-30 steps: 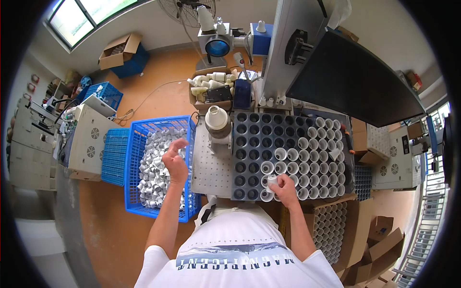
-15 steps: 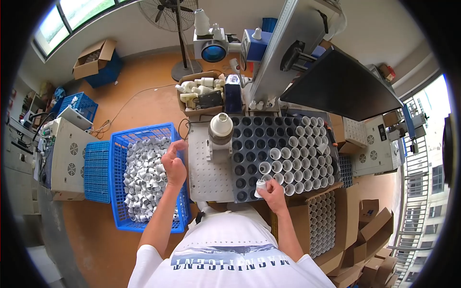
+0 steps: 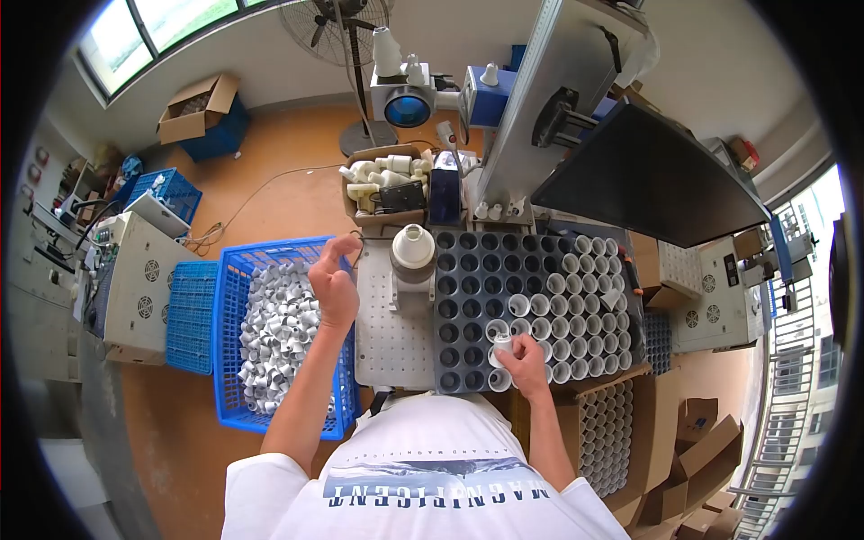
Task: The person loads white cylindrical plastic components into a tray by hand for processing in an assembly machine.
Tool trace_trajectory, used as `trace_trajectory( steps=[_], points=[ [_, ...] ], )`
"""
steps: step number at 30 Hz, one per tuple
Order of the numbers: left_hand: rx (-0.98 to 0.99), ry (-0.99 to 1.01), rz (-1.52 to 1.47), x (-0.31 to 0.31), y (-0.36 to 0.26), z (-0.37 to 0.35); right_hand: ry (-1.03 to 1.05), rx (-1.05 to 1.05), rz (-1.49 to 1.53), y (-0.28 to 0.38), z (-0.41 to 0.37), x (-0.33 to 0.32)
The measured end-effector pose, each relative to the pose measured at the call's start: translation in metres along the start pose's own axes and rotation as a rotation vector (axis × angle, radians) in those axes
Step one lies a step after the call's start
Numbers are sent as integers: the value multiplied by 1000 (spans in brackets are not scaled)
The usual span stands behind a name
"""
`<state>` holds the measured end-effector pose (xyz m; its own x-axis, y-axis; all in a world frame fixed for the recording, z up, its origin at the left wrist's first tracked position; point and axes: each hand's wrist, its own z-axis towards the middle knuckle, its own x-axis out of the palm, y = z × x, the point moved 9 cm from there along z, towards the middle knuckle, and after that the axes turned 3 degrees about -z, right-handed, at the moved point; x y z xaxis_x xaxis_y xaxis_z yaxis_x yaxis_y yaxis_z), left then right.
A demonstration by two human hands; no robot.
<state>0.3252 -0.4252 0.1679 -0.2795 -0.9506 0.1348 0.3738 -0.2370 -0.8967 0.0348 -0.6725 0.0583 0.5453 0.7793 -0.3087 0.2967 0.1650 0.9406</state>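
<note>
My right hand point(image 3: 524, 362) pinches a small white plastic fitting point(image 3: 502, 343) over the black tray of holes point(image 3: 461, 358). Its fingertips close around the fitting's side, and part of the fitting is hidden by them. White cup-shaped fittings point(image 3: 560, 327) fill the right part of that tray, and one front-row fitting point(image 3: 499, 381) sits just below my hand. My left hand point(image 3: 333, 290) hovers above the right rim of a blue basket point(image 3: 227, 333), fingers partly spread and holding nothing visible. Loose white fittings point(image 3: 277, 328) are heaped in the basket.
Between basket and tray lies a perforated metal plate point(image 3: 387, 351) bearing a holder with a cream cone-shaped piece point(image 3: 414, 247). A monitor point(image 3: 652, 175) overhangs the tray's far right. A cardboard box of parts point(image 3: 387, 216) stands behind. Another carton point(image 3: 652, 423) holds stacked fittings.
My right hand has moved slightly away from me over the tray, and a fitting now shows in the front row. My left hand's fingers have opened outward. The view has shifted a little.
</note>
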Motion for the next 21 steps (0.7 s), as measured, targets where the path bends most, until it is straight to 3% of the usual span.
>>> trace_trajectory(
  steps=[9, 12, 15, 16, 19, 21],
  points=[
    [71, 126, 140, 56, -13, 30, -45, -20, 149, 17, 35, -11],
    [88, 52, 110, 77, -14, 35, -54, -71, 199, 33, 49, -9],
    [-179, 303, 102, 106, 28, 28, -41, -126, 255, 76, 63, 8],
    [-258, 293, 50, 110, 27, 27, -32, -161, 328, 94, 68, 20],
    [-84, 223, -76, 86, -14, 45, -35, -343, 377, 143, 88, 64],
    [2, 90, 7, 37, -36, 52, -35, -545, 316, 165, 99, 93]
  ],
)
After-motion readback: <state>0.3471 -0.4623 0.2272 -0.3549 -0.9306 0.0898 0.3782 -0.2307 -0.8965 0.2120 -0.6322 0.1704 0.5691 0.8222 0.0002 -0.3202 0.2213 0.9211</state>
